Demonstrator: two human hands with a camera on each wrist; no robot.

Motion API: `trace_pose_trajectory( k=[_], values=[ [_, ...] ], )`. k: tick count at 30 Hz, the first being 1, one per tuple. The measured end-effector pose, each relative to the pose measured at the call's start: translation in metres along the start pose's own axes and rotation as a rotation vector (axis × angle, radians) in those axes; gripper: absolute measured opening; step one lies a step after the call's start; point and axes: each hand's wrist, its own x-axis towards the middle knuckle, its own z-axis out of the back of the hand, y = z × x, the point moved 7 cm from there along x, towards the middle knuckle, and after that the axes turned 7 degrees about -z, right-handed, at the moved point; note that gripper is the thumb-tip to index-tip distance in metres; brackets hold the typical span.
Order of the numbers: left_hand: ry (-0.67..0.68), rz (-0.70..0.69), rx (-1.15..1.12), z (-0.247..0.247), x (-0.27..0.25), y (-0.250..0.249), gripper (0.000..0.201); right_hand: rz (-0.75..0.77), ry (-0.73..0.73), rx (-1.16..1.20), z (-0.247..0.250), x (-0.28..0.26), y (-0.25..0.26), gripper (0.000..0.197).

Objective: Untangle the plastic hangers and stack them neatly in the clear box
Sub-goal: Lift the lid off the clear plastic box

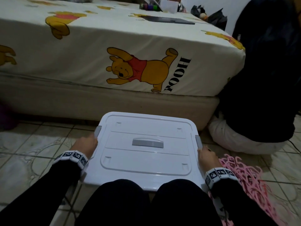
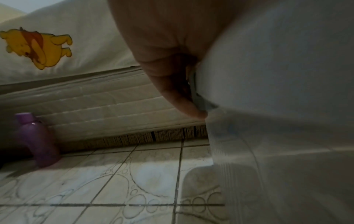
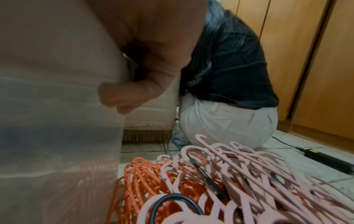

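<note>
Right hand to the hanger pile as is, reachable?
Probably yes. The right hand is at the box's right latch, and the hangers lie just beside that wrist on the floor with nothing between.

The box lid (image 1: pixel 146 162) in front of you is white plastic, smooth and glossy, with matt grey plastic latches (image 1: pixel 198 141) and a grey handle (image 1: pixel 147 143). Below the lid, the box wall (image 2: pixel 277 151) is translucent plastic with fine ribbing. Right of the box lie smooth pink plastic hangers (image 3: pixel 249 174) and glossier orange ones (image 3: pixel 145 178). Beyond the box, the bed sheet (image 1: pixel 97 54) is matt printed cloth over a quilted fabric base (image 2: pixel 107 109). Under the box, the floor tiles (image 2: pixel 95 189) look glazed and slightly shiny.
</note>
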Motion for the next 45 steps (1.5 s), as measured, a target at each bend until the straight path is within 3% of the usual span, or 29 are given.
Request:
trace_pose_trajectory(
  k=[6,15,21,27,33,39,42,45],
  values=[
    [0.004,-0.030,-0.014,-0.007,0.004,0.002,0.029,-0.002,0.042,0.028,-0.002,0.004,-0.003,0.029],
    [0.098,0.095,-0.151,-0.010,0.001,0.019,0.031,-0.104,0.026,0.193,-0.010,0.020,-0.022,0.041],
    [0.324,0.108,-0.119,-0.022,-0.004,0.038,0.041,-0.194,0.090,0.119,-0.002,0.021,-0.033,0.042],
    [0.188,0.166,-0.288,0.015,-0.009,0.051,0.035,-0.261,0.102,0.043,0.019,0.019,-0.051,0.043],
    [0.525,0.307,-0.407,0.009,-0.051,0.034,0.046,-0.190,0.217,0.053,0.026,-0.001,-0.037,0.046],
    [0.490,0.299,-0.434,0.020,-0.064,0.009,0.033,-0.229,0.301,0.135,0.033,-0.018,-0.033,0.036],
    [0.428,0.232,-0.432,0.045,-0.057,0.002,0.031,-0.236,0.252,0.203,0.051,-0.020,-0.034,0.036],
    [0.303,0.154,-0.467,0.078,-0.042,-0.006,0.032,-0.235,0.152,0.463,0.076,-0.012,-0.031,0.032]
  ],
)
